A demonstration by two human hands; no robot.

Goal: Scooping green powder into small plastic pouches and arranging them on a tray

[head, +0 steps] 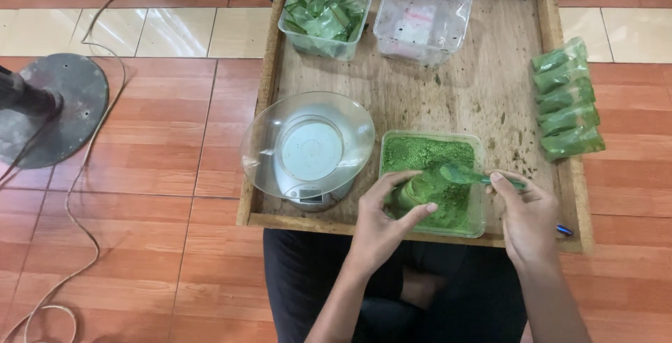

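Note:
My left hand grips a small clear packet of green powder, held upright over a clear tub of green powder. My right hand holds a green spoon by its handle, its bowl just above the packet's mouth. Both hands work at the near edge of a wooden tray that rests across my lap.
A kitchen scale with a clear bowl stands on the tray's left. At the back are a tub of empty green packets and a clear empty tub. Several filled packets lie on the tray's right rim. A fan base and cable lie on the floor.

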